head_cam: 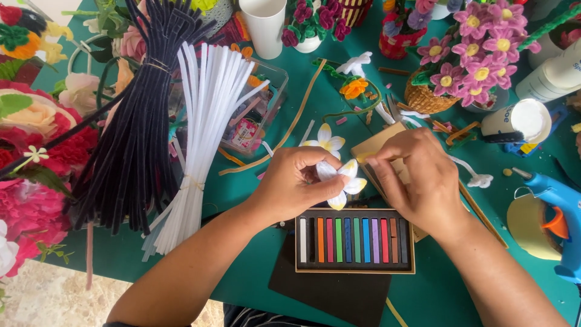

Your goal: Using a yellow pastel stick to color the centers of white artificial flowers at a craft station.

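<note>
While the left hand (296,184) pinches a white pipe-cleaner flower (340,181) above the box of pastel sticks (354,240), the right hand (411,175) grips a yellow stick (370,158) at its petals; colouring seems underway, calling for light, steady strokes.

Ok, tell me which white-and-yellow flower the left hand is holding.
The lower flower, pinched in the left hand; the other one lies free on the green table just above.
</note>
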